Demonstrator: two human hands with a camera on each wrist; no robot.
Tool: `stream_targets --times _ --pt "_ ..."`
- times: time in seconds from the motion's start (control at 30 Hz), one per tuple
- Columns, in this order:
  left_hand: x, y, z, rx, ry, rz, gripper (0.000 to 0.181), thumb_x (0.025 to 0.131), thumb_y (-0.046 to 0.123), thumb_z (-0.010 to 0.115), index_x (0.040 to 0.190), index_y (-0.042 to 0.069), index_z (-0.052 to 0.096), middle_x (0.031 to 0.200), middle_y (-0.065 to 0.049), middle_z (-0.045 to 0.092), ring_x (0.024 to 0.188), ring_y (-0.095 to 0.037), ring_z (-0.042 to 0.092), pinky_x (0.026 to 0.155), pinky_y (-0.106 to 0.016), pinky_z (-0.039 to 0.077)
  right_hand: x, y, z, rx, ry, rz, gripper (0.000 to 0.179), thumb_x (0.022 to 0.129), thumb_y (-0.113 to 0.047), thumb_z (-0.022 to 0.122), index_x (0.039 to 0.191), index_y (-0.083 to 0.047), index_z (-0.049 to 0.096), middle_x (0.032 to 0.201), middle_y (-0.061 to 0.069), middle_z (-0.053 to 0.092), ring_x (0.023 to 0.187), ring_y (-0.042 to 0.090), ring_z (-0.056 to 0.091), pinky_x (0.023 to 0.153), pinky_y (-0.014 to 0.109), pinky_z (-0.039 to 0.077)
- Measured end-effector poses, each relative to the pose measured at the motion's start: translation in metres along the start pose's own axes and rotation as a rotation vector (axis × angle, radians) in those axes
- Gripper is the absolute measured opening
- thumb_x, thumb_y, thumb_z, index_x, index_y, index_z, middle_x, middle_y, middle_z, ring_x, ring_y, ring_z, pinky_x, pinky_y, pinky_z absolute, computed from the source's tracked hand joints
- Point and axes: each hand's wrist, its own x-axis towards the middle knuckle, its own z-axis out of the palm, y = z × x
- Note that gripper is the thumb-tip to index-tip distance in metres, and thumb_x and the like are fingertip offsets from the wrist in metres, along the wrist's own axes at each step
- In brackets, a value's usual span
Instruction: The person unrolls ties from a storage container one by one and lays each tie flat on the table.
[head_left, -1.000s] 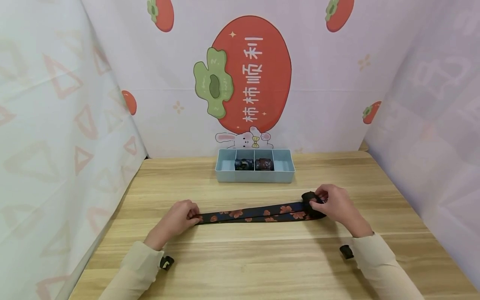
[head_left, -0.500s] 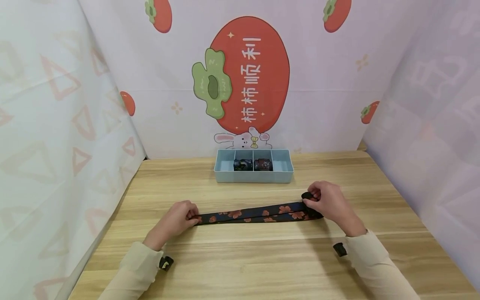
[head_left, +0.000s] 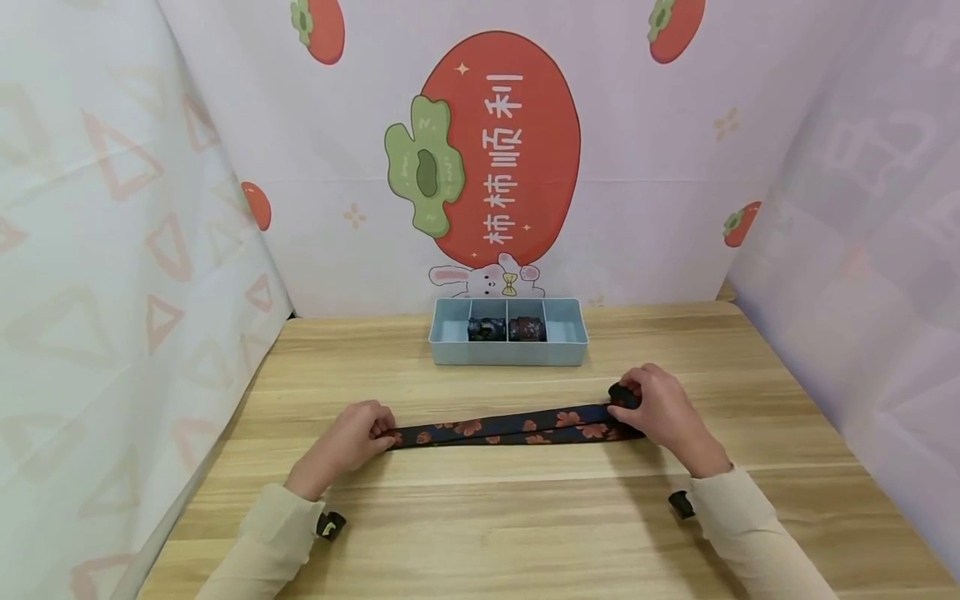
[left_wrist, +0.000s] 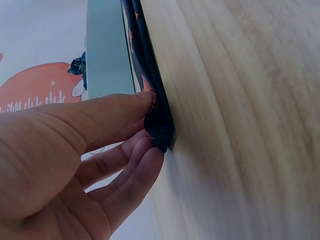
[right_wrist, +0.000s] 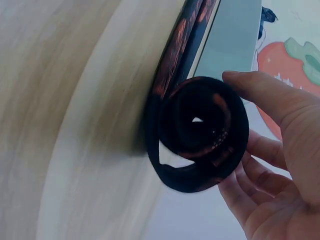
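A dark necktie [head_left: 480, 430] with orange flowers lies doubled lengthwise across the table. At its left end my left hand [head_left: 351, 439] pinches the cloth between thumb and fingers; the left wrist view shows the thumb on the folded tip [left_wrist: 159, 127]. The right end is wound into a coil [right_wrist: 235, 117], which my right hand [head_left: 666, 414] holds between thumb and fingertips. A loose outer turn stands away from the coil's lower side in the right wrist view. In the head view, the right hand hides part of the coil.
A light blue divided tray [head_left: 508, 354] stands behind the necktie. Two rolled dark patterned cloths, one bluish [head_left: 487, 330] and one reddish [head_left: 527, 330], sit in its middle compartments. A printed curtain [head_left: 637, 167] hangs behind the wooden table [head_left: 480, 533].
My right hand has shifted slightly left and its fingers have moved over the coil, which shows less of itself now. The left hand stays at its end of the necktie.
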Motion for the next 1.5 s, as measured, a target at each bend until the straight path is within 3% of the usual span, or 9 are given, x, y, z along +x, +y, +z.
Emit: stream_targets --times 0.13,0.47,0.63,0.97,1.27,1.5 --pt "-0.001 -0.006 -0.003 0.008 -0.004 -0.021 0.009 0.09 0.005 0.083 0.089 0.01 0.076 0.084 -0.001 0.065 0.075 -0.011 0.057 0.066 -0.025 0.05 -0.004 0.007 -0.003 0.001 -0.01 0.035 0.042 0.08 -0.019 0.093 0.108 0.006 0.074 0.1 0.019 0.069 0.086 0.03 0.066 0.079 0.051 0.058" --pt "-0.01 -0.022 -0.009 0.032 0.01 -0.021 0.01 0.089 0.007 0.084 0.088 0.011 0.075 0.084 0.001 0.065 0.075 -0.009 0.056 0.066 -0.025 0.049 -0.009 0.022 -0.008 0.123 -0.135 0.159 0.044 0.09 -0.023 0.085 0.121 0.005 0.072 0.112 0.022 0.074 0.097 0.033 0.072 0.084 0.051 0.061" --pt "-0.012 -0.023 -0.01 0.041 0.015 -0.024 0.01 0.089 0.007 0.085 0.087 0.011 0.076 0.083 0.001 0.064 0.074 -0.01 0.055 0.066 -0.025 0.048 -0.004 0.017 -0.011 0.105 -0.134 0.144 0.042 0.091 -0.028 0.084 0.119 0.002 0.074 0.11 0.018 0.076 0.096 0.03 0.073 0.085 0.051 0.061" --pt "-0.013 -0.022 -0.009 0.036 0.022 -0.032 0.009 0.088 0.004 0.084 0.088 0.009 0.076 0.083 0.0 0.065 0.075 -0.009 0.055 0.067 -0.025 0.049 0.011 -0.005 -0.002 0.116 -0.106 0.027 0.031 0.087 -0.015 0.087 0.109 0.002 0.074 0.098 0.012 0.072 0.085 0.019 0.066 0.077 0.04 0.059" --pt "-0.014 -0.023 -0.007 0.007 0.036 -0.035 0.009 0.089 0.004 0.084 0.089 0.008 0.076 0.085 -0.001 0.067 0.076 -0.009 0.059 0.067 -0.024 0.052 0.005 0.004 0.006 0.062 -0.086 0.058 0.033 0.083 -0.019 0.091 0.105 -0.001 0.074 0.097 0.012 0.07 0.083 0.02 0.064 0.076 0.044 0.058" --pt "-0.016 -0.027 -0.01 -0.004 0.028 -0.049 0.008 0.09 0.006 0.084 0.09 0.009 0.076 0.087 -0.001 0.067 0.077 -0.009 0.058 0.068 -0.025 0.052 -0.001 0.012 0.0 0.068 -0.071 0.077 0.034 0.084 -0.015 0.09 0.108 0.003 0.073 0.099 0.015 0.071 0.085 0.023 0.066 0.077 0.043 0.057"
